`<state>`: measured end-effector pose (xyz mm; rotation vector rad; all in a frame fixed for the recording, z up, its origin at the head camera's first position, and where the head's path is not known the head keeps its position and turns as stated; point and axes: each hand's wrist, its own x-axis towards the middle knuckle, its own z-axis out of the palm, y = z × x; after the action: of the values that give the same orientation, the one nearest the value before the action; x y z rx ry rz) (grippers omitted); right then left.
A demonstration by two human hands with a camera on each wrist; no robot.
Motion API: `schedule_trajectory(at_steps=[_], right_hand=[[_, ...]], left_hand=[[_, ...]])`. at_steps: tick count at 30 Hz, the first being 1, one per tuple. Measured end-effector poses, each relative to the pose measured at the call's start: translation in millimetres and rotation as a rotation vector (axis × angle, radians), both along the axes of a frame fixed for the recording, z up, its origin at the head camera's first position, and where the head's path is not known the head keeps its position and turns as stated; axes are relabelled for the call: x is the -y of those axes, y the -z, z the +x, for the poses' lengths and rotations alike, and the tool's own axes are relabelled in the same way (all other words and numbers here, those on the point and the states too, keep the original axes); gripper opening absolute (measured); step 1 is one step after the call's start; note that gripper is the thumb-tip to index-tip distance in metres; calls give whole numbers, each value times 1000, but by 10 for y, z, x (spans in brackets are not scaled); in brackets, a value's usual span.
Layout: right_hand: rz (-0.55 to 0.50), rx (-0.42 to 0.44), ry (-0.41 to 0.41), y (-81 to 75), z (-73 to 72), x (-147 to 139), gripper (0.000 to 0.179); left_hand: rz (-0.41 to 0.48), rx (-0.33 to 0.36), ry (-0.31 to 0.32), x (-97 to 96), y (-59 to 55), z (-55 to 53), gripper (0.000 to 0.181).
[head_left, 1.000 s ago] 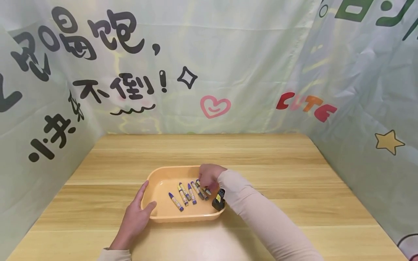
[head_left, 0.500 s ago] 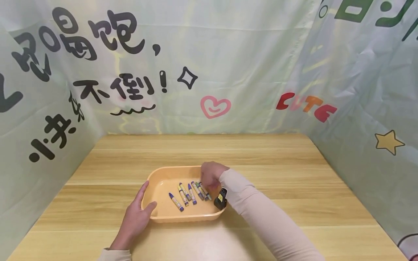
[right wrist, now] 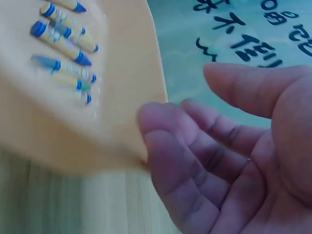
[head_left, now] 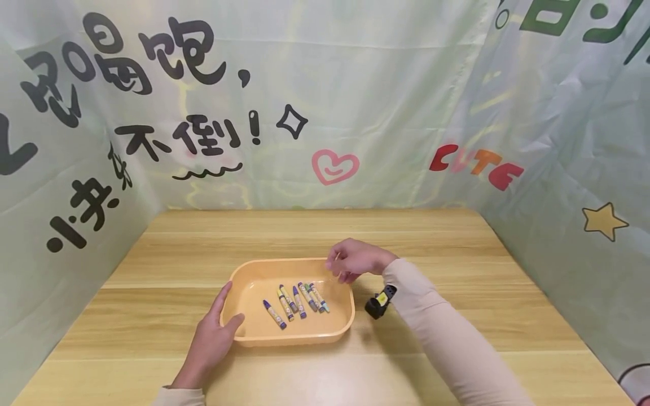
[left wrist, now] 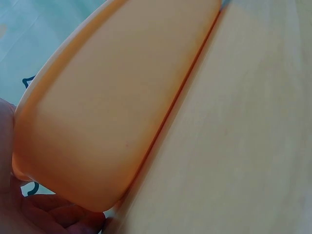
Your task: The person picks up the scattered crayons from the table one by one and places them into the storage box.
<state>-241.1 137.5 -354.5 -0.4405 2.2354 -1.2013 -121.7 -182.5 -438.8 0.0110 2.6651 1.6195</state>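
A light orange plastic tray (head_left: 291,339) stands on the table with several crayons (head_left: 275,314) lying inside, mostly right of its middle. The crayons have cream paper wrappers with blue bands, clear in the right wrist view on one crayon (right wrist: 61,43). My left hand (head_left: 215,332) holds the tray's left side, thumb over the rim. In the left wrist view its fingers (left wrist: 53,214) curl below the corner of the tray wall (left wrist: 97,107). Above the back right corner, my right hand (head_left: 358,260) is loosely bent and holds nothing; its thumb and fingers stand apart.
A black wrist camera (head_left: 380,303) hangs from the right sleeve, just right of the tray. The wooden table (head_left: 457,349) extends around the tray. Printed cloth walls (head_left: 386,101) enclose its back and both sides.
My right hand has come up out of the tray's right end and moved right, its fingers loosening. A crayon it touched now lies beside the others. The left hand and tray stay in place.
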Motion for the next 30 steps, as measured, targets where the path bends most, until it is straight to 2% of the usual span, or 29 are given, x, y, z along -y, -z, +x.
schedule_trajectory(at_steps=[6, 9, 11, 15, 18, 24, 30], right_hand=[[-45, -48, 61, 106, 117, -359, 19], [-16, -106, 94, 217, 203, -514, 18], [56, -183, 112, 290, 258, -611, 18], [265, -368, 146, 385, 359, -740, 13], [382, -449, 144, 441, 419, -796, 13], [506, -458, 140, 518, 462, -833, 18], [494, -460, 146, 562, 437, -840, 17]], left_hand=[[18, 9, -5, -10, 8, 1, 73], [16, 28, -15, -16, -6, 6, 73], [12, 34, -17, -16, -15, 6, 73], [4, 27, -16, -15, -23, 2, 73], [4, 31, -11, -16, -25, 0, 73], [5, 28, -9, -8, -23, -9, 73], [12, 14, 3, -6, -24, -13, 73]])
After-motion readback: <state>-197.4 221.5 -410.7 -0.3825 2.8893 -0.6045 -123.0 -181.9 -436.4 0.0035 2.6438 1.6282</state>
